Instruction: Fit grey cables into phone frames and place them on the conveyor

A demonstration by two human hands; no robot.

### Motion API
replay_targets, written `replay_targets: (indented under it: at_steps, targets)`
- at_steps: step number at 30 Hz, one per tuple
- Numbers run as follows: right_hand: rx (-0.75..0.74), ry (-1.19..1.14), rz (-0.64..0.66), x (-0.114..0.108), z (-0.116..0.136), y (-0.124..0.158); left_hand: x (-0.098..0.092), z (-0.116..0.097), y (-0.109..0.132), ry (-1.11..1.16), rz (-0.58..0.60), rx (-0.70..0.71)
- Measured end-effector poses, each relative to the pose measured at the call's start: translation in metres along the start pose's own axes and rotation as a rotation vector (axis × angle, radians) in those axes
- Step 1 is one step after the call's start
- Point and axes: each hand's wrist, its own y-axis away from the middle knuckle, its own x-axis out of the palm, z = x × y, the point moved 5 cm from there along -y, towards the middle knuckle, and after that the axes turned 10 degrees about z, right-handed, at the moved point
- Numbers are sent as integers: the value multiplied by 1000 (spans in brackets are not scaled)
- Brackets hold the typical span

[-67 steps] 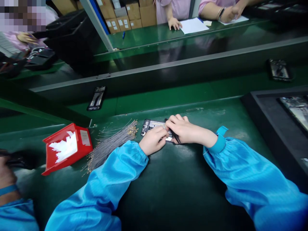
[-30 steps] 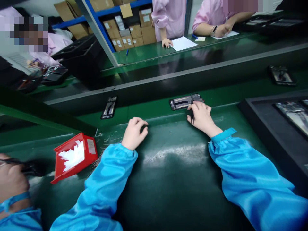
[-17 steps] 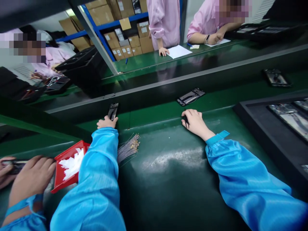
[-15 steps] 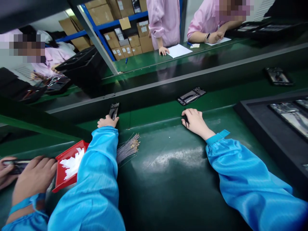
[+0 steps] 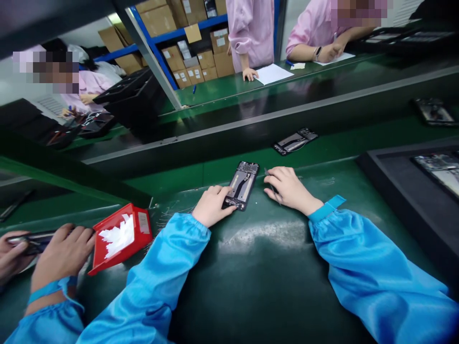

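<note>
An opened phone body point(image 5: 242, 184) with bare circuitry lies lengthwise on the green bench in front of me. My left hand point(image 5: 212, 205) grips its near end, fingers curled on the frame. My right hand point(image 5: 288, 189) rests just to the right of the phone, fingers closed round thin dark tweezers point(image 5: 269, 180) whose tips point toward the phone. Another opened phone body point(image 5: 295, 140) lies on the conveyor belt beyond my right hand.
A red bin point(image 5: 121, 237) of white pieces sits left, with thin wires partly hidden under my left sleeve. A co-worker's hands point(image 5: 60, 251) hold a phone at far left. A black tray point(image 5: 412, 191) of phone bodies stands right. People in pink work across the line.
My left hand has pulled a phone body from the belt's left side back onto the bench in front of me. My right hand has stayed put with the tweezers.
</note>
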Motion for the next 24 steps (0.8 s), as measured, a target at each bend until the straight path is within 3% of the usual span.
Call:
replay_targets:
  at_steps: [2, 5, 8, 10, 13, 16, 20, 24]
  targets:
    - [-123, -27, 47, 2, 18, -3, -1, 13, 9, 20, -27, 13]
    - [-240, -60, 96, 8, 37, -8, -5, 46, 20, -5, -58, -136]
    - [-230, -64, 102, 13, 45, -11, -1, 69, 26, 12, 39, -274]
    - [-230, -42, 100, 13, 49, -10, 2, 72, 28, 26, 105, -324]
    - [-292, -3, 135, 14, 61, -7, 3, 64, 28, 20, 139, -340]
    - [-321, 30, 186, 17, 74, -3, 0, 49, 27, 3, 86, -284]
    - [-273, 26, 226, 17, 80, -1, -5, 23, 24, 18, -41, -125]
    - [-215, -8, 240, 15, 72, 1, 3, -8, 18, 110, -161, 61]
